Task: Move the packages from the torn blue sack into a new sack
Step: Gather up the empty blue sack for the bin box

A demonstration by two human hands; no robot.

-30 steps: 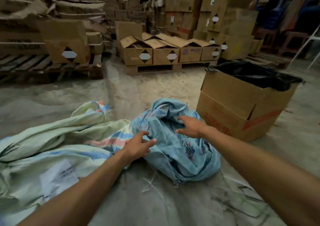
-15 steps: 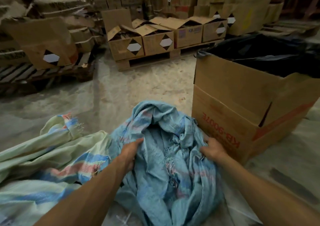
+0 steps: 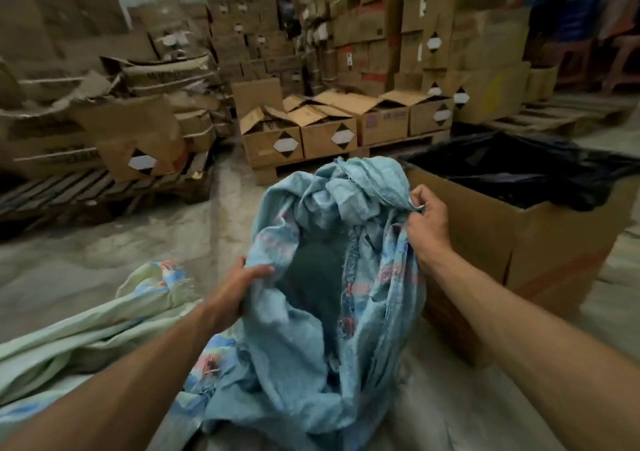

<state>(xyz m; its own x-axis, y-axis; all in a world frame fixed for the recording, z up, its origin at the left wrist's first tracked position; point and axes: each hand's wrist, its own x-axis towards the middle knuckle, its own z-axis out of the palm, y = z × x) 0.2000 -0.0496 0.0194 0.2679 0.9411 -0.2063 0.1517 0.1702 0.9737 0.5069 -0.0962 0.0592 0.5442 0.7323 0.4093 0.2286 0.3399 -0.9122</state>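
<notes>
Blue woven cloth of the torn sack (image 3: 311, 312) stands bunched on the concrete floor (image 3: 104, 270), its mouth pulled wide, likely to reach the packages; none shows inside. The left hand (image 3: 235, 288) grasps the near rim, the right hand (image 3: 424, 222) pinches the far rim. A pale green sack (image 3: 86, 333) lies just beside, at left.

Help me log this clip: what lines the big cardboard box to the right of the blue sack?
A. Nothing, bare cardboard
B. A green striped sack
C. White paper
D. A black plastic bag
D. The cardboard box beside the blue sack has a black plastic bag draped inside its open top and over its rim.
</notes>
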